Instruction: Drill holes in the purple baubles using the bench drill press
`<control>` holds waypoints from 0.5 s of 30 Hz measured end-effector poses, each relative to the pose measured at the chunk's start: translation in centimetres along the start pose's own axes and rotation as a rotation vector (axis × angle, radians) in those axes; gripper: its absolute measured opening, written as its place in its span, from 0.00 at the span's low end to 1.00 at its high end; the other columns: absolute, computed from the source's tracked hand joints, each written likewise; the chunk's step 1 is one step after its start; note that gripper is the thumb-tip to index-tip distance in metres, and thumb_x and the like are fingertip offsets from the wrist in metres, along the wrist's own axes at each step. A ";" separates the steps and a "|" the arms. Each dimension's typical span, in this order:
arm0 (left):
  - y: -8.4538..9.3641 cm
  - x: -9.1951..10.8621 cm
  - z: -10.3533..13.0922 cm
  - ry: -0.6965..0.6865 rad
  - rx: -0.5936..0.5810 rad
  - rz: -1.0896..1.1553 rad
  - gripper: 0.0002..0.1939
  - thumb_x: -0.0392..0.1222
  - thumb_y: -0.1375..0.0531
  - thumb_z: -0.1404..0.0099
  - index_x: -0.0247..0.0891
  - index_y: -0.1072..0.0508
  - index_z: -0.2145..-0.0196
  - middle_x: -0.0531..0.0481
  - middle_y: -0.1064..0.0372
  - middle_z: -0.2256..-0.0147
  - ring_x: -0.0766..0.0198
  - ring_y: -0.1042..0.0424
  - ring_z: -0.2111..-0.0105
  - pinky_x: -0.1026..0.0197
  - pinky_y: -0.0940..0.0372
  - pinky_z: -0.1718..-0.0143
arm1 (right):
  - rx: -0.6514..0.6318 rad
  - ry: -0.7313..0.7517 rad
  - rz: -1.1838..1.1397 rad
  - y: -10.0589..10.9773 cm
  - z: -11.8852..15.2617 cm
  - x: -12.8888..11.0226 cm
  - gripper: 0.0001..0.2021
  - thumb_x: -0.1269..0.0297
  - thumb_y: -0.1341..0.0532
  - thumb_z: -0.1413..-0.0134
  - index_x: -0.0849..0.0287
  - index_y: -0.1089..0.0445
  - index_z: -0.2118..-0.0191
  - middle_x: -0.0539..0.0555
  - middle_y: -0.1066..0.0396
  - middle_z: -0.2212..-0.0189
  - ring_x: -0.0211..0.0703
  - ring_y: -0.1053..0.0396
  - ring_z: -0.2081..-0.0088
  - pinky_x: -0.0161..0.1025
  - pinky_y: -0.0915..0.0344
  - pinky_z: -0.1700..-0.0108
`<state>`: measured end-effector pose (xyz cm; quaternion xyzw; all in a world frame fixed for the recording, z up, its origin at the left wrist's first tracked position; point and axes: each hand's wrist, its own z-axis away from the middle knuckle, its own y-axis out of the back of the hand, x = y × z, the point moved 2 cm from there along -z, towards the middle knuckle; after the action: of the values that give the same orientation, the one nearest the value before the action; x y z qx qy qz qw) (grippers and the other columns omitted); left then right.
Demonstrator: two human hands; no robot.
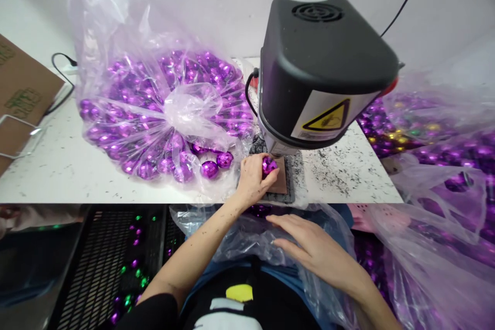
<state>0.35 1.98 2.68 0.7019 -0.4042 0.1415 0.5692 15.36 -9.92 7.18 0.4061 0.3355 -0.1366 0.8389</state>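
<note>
The left hand (pixel 252 178) pinches a purple ball (pixel 269 165) beneath the black machine (pixel 328 56), seemingly to make it steady; the ball lies between thumb and fingertips. The right hand (pixel 315 247) is empty below the table edge (pixel 348 196), its thumb spread from the fingers.

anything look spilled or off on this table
Dark flecks litter the white table, especially right of the black machine, like uncleared debris. Two purple balls by the near side of the bag seem to have slipped out. Nothing looks clearly broken.
</note>
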 end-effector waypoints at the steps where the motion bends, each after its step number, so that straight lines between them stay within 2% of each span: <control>1: 0.0 -0.1 -0.1 0.013 0.000 0.000 0.11 0.45 0.41 0.32 0.38 0.33 0.54 0.48 0.31 0.60 0.58 0.32 0.56 0.54 0.42 0.50 | 0.032 0.011 -0.002 0.4 0.2 -0.1 0.27 0.43 0.53 0.36 0.46 0.40 0.36 0.52 0.39 0.38 0.42 0.39 0.37 0.46 0.40 0.33; 4: 0.0 -0.3 -0.3 -0.005 -0.017 0.004 0.12 0.45 0.42 0.31 0.39 0.33 0.53 0.48 0.31 0.59 0.58 0.32 0.56 0.54 0.41 0.50 | 0.090 0.030 0.007 0.9 0.3 -0.2 0.26 0.45 0.52 0.36 0.47 0.39 0.37 0.53 0.37 0.40 0.41 0.36 0.40 0.43 0.37 0.36; 8: -0.7 0.3 -0.4 -0.118 -0.080 0.040 0.19 0.48 0.40 0.32 0.38 0.34 0.48 0.44 0.30 0.54 0.56 0.33 0.50 0.53 0.42 0.46 | 0.067 -0.008 0.019 0.3 0.2 0.4 0.26 0.45 0.52 0.36 0.45 0.40 0.36 0.51 0.38 0.39 0.42 0.38 0.38 0.45 0.37 0.35; 10: -0.2 0.3 0.3 -0.041 -0.039 0.113 0.20 0.50 0.39 0.33 0.37 0.33 0.48 0.44 0.30 0.54 0.55 0.33 0.50 0.51 0.42 0.44 | 0.060 -0.016 0.032 -0.1 0.4 0.8 0.26 0.45 0.52 0.36 0.45 0.41 0.36 0.51 0.38 0.39 0.43 0.39 0.37 0.46 0.38 0.34; 12: 1.7 -0.3 2.3 0.164 0.100 0.250 0.19 0.51 0.40 0.32 0.38 0.32 0.48 0.44 0.29 0.53 0.57 0.31 0.52 0.53 0.38 0.46 | 0.082 -0.034 0.066 -0.6 1.0 1.1 0.25 0.46 0.52 0.36 0.47 0.38 0.38 0.52 0.36 0.41 0.43 0.36 0.39 0.46 0.35 0.37; 14: 4.9 -1.4 5.8 0.412 0.325 0.374 0.19 0.51 0.42 0.31 0.40 0.31 0.47 0.45 0.29 0.53 0.61 0.28 0.55 0.57 0.34 0.52 | 0.118 -0.067 0.132 -1.2 2.0 1.3 0.22 0.50 0.52 0.35 0.51 0.31 0.44 0.55 0.30 0.47 0.44 0.31 0.46 0.44 0.31 0.42; 15: 6.7 -2.1 7.8 0.516 0.477 0.370 0.20 0.51 0.41 0.32 0.40 0.31 0.46 0.47 0.28 0.54 0.63 0.28 0.57 0.59 0.33 0.53 | 0.137 -0.084 0.174 -1.6 2.5 1.3 0.21 0.52 0.51 0.35 0.53 0.29 0.47 0.55 0.29 0.50 0.44 0.29 0.49 0.44 0.29 0.46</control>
<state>-7.87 -4.51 3.45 0.6713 -0.3234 0.5029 0.4380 16.69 -12.83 6.49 0.4839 0.2535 -0.1025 0.8313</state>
